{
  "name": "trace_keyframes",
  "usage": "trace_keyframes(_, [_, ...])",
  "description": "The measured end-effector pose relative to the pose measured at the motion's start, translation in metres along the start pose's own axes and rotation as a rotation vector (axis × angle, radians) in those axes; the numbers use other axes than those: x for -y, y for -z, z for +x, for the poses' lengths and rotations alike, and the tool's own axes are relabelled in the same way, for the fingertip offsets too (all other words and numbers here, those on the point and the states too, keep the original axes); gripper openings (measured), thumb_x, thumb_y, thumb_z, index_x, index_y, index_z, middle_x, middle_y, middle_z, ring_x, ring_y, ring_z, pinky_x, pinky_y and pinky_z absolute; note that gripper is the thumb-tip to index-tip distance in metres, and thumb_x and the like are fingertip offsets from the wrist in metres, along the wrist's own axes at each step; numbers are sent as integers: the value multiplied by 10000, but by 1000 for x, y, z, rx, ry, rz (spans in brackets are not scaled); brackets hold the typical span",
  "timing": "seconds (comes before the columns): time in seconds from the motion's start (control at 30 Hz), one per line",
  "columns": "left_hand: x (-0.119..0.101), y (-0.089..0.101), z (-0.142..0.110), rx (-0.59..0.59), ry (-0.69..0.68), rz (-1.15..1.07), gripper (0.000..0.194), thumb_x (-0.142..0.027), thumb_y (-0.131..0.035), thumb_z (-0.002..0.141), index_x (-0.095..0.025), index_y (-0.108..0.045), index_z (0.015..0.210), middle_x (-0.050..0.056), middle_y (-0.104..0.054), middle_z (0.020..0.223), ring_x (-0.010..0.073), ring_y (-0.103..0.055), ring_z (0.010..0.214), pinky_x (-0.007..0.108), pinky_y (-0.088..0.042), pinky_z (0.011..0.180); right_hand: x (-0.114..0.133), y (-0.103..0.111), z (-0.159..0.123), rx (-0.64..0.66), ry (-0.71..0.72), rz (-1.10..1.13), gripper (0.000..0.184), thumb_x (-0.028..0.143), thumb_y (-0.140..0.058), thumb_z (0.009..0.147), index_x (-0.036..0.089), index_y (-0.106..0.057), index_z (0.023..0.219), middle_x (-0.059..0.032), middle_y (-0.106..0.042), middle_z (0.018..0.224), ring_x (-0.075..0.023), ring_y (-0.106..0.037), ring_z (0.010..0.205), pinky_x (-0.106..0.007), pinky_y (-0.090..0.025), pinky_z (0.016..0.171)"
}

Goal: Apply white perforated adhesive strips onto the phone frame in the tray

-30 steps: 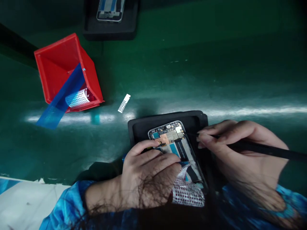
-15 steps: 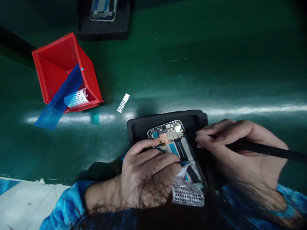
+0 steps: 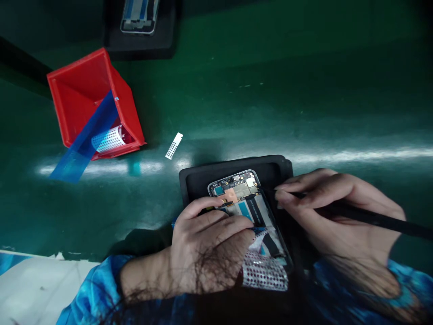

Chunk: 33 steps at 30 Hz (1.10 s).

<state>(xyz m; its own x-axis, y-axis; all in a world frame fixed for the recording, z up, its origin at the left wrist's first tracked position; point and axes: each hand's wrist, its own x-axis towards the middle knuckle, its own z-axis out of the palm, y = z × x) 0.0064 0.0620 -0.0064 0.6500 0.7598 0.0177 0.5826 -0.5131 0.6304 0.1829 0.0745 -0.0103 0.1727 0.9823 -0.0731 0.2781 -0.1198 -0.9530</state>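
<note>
Nearby, red bin (image 3: 88,97) holds blue strip (image 3: 87,133).

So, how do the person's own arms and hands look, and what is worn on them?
Both hands are bare: no gloves, and no rings or watch can be seen. The left hand comes out of a blue patterned sleeve with lighter and darker patches, ending near the wrist. The right hand has the same blue sleeve. Dark loose strands hang before the camera.
</note>
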Motion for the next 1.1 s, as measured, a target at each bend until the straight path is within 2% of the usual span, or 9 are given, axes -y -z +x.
trace_keyframes(0.2, [-1,-2,-1,-18,16,1,120,-217,-445,684,-247,-527,767,-158,-615,882,32,-538,658,226,-335,897,-1,2,-2,34,60,-36,207,49,-606,513,204,-470,496,23,-550,667,-159,-551,641,-314,-442,549])
trace_keyframes(0.37, [-2,-3,1,-60,27,-37,119,-210,-461,670,-224,-531,765,-134,-624,874,43,-544,679,229,-337,891,-5,2,0,6,-3,66,213,57,-596,541,205,-443,525,16,-551,655,-142,-547,637,-292,-435,539])
trace_keyframes(0.47, [-2,-2,1,-47,19,-27,125,-180,-444,679,-226,-535,752,-135,-627,869,44,-550,659,235,-340,886,-5,1,1,-2,-24,88,210,67,-600,545,205,-442,528,15,-553,639,-139,-547,627,-287,-436,532])
trace_keyframes(0.77, [-2,-3,-1,-29,42,-62,111,-212,-472,669,-227,-528,763,-140,-619,877,35,-546,685,232,-331,901,-1,1,0,16,-8,62,215,42,-606,532,193,-454,520,18,-555,629,-140,-552,632,-282,-439,541])
trace_keyframes(1.0, [-2,6,4,-107,45,-82,114,-182,-486,686,-223,-568,755,-104,-652,813,47,-580,681,247,-387,843,-5,7,0,-15,24,158,216,34,-589,534,207,-460,542,12,-542,636,-149,-540,591,-320,-443,513])
trace_keyframes(1.1, [-1,10,5,-179,97,-123,103,-176,-529,654,-216,-573,739,-78,-656,795,60,-586,694,267,-401,838,-5,19,-1,101,131,283,250,3,-581,492,220,-468,543,6,-530,611,-159,-524,547,-336,-451,455])
